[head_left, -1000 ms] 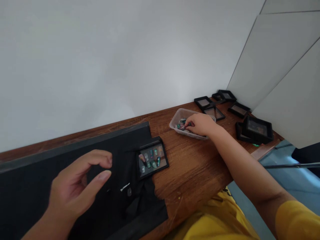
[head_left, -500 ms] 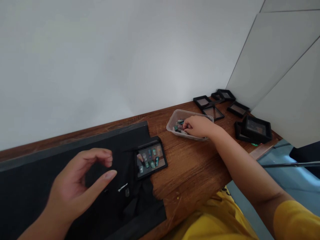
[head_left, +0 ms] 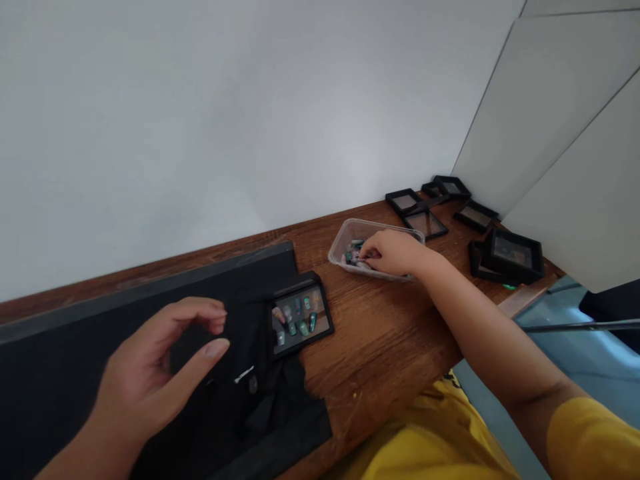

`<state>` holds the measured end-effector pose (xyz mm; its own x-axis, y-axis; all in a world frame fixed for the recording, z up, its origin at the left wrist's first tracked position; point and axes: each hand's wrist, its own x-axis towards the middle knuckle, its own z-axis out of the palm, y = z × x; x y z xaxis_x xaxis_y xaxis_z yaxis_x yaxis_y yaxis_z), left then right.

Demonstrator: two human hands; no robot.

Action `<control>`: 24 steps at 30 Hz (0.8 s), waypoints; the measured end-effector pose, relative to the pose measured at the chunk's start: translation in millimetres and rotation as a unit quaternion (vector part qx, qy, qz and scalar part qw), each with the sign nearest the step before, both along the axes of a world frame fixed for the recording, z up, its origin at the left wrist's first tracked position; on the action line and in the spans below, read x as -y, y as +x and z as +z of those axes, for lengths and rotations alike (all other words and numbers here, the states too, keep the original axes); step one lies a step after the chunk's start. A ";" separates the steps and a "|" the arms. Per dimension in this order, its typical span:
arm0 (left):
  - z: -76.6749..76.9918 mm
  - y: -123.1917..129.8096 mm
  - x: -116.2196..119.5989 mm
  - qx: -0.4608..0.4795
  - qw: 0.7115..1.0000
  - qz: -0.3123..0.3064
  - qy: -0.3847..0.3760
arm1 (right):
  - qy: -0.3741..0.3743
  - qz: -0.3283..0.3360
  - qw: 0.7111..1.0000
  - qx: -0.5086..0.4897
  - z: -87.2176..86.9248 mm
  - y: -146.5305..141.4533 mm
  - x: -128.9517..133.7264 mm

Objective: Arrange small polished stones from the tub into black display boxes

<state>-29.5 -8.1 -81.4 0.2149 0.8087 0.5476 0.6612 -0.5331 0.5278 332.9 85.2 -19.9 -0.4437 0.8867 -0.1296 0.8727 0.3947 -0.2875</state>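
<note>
While my right fingers [head_left: 367, 255] pinch narrowly inside the plastic tub [head_left: 345, 237], my left fingers [head_left: 223, 333] curve wide, left of it, empty.

The right hand [head_left: 393, 253] hides part of the plastic tub [head_left: 343, 235] and its small pieces [head_left: 352, 253] — whether it pinches one (or merely touches) is unclear. The black mat [head_left: 65, 363] runs off the left edge.
</note>
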 end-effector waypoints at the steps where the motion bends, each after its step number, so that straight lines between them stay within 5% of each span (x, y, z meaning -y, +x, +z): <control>1: 0.5 0.3 -0.1 0.011 1.000 -0.020 0.000 | -0.002 0.001 1.000 0.001 0.3 -0.3 0.2; 14: 20.4 19.1 5.7 0.003 0.999 -0.049 0.011 | -0.027 0.043 0.999 0.008 6.0 -5.5 3.2; 24: 15.1 13.7 3.3 0.012 0.999 -0.036 0.010 | -0.047 0.043 0.998 0.003 9.0 -6.5 6.0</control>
<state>-15.8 -11.4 -66.3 0.2587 0.7800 0.5698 0.6077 -0.5899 0.5318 326.5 79.2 -11.0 -0.5173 0.8288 -0.2135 0.8381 0.4401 -0.3224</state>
